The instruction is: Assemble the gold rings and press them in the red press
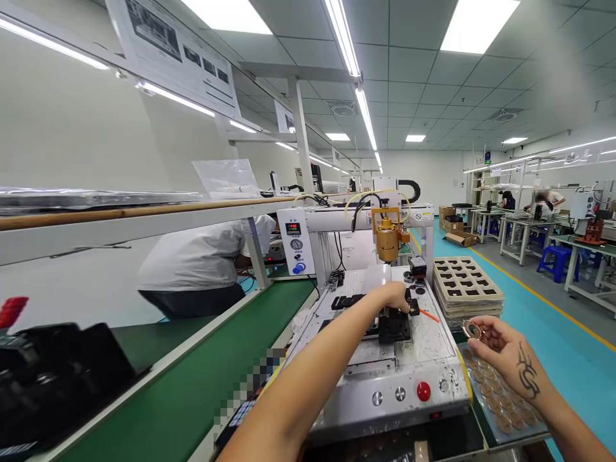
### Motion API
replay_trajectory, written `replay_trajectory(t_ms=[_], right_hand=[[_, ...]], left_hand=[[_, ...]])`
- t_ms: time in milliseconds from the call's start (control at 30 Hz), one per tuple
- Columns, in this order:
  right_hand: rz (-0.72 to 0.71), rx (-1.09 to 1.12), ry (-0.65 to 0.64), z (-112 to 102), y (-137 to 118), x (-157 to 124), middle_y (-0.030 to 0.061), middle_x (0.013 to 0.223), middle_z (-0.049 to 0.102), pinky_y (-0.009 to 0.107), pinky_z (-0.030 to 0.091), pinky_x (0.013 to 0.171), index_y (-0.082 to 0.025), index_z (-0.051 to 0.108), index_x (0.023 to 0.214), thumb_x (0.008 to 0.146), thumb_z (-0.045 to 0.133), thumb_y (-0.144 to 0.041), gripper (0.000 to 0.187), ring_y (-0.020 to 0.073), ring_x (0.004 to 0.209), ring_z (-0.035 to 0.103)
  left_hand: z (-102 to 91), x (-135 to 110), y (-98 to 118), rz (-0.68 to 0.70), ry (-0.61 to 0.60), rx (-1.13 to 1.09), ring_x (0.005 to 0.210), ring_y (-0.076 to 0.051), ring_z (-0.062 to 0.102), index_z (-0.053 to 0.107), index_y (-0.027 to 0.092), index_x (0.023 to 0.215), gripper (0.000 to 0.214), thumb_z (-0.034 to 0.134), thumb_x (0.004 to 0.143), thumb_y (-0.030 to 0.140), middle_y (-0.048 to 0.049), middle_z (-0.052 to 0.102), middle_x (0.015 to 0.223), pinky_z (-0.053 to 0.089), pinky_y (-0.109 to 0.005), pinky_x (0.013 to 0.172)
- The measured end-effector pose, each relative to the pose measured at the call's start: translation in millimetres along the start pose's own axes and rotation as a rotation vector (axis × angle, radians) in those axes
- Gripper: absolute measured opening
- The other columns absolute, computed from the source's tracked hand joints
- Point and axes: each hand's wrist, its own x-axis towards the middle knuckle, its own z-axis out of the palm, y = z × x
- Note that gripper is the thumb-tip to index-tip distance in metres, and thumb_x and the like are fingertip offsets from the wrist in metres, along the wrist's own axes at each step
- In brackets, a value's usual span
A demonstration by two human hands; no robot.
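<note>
My right hand [503, 351] pinches a small round metal ring-like part [472, 330] by its edge, above a clear plastic tray [511, 436] that holds several copper-coloured round parts [504, 403]. On the machine's white bed [428, 346], my left hand [395, 295] reaches down to a black fixture [395, 328]. Its fingers are bent together at the fixture's top, and whatever they grip is too small to make out. An orange stick [429, 315] lies beside those fingertips, pointing right. Above the left hand hangs a brass-coloured machine head [387, 240].
A red button [423, 391] sits on the machine's front panel. Stacked beige trays [468, 282] stand to its right. Along the left runs a green conveyor belt [192, 378], with a black device [62, 378] nearby. A person in a white shirt [202, 260] bends beyond the belt.
</note>
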Motion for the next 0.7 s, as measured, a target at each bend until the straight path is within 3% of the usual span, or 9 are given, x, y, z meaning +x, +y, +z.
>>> replay_trajectory(t_ms=[133, 333, 533, 700], right_hand=[[-0.061, -0.003, -0.001, 25.5, 19.7, 26.6, 0.0048, 0.086, 0.072, 0.033, 0.055, 0.068, -0.016, 0.070, 0.111, 0.087, 0.075, -0.053, 0.045, 0.0190, 0.071, 0.064], [-0.139, -0.087, -0.144, 74.3, 32.4, 87.7, 0.0002, 0.081, 0.066, 0.030, 0.047, 0.067, -0.017, 0.071, 0.102, 0.086, 0.076, -0.046, 0.034, 0.0164, 0.071, 0.057], [-0.155, -0.259, -0.456, 118.2, 41.3, 161.1, -0.0013, 0.085, 0.067, 0.030, 0.054, 0.070, -0.016, 0.070, 0.098, 0.093, 0.080, -0.036, 0.024, 0.0149, 0.073, 0.063], [-0.185, -0.367, -0.714, 122.3, 46.1, 187.3, 0.0036, 0.105, 0.073, 0.035, 0.063, 0.076, -0.015, 0.071, 0.114, 0.103, 0.071, -0.038, 0.026, 0.0178, 0.085, 0.072]], left_hand=[[1.3, -19.7, 2.1, 0.032, 0.115, -0.084, 0.106, -0.025, 0.072, 0.069, 0.017, 0.125, 0.030, 0.070, 0.103, 0.037, -0.0093, 0.071, 0.127, 0.063, -0.045, 0.091], [-7.7, -82.0, 1.3, 0.199, 0.413, -0.325, 0.096, -0.023, 0.073, 0.068, 0.016, 0.108, 0.017, 0.070, 0.092, 0.020, -0.0080, 0.078, 0.104, 0.058, -0.033, 0.086], [-8.5, -163.2, 9.3, 0.281, 0.572, -0.427, 0.082, -0.019, 0.067, 0.064, 0.020, 0.106, 0.020, 0.065, 0.086, 0.019, -0.0032, 0.075, 0.092, 0.053, -0.032, 0.076], [2.4, -226.8, 3.1, 0.234, 0.622, -0.464, 0.086, -0.020, 0.067, 0.064, 0.021, 0.105, 0.021, 0.062, 0.085, 0.017, -0.0024, 0.074, 0.097, 0.053, -0.034, 0.081]])
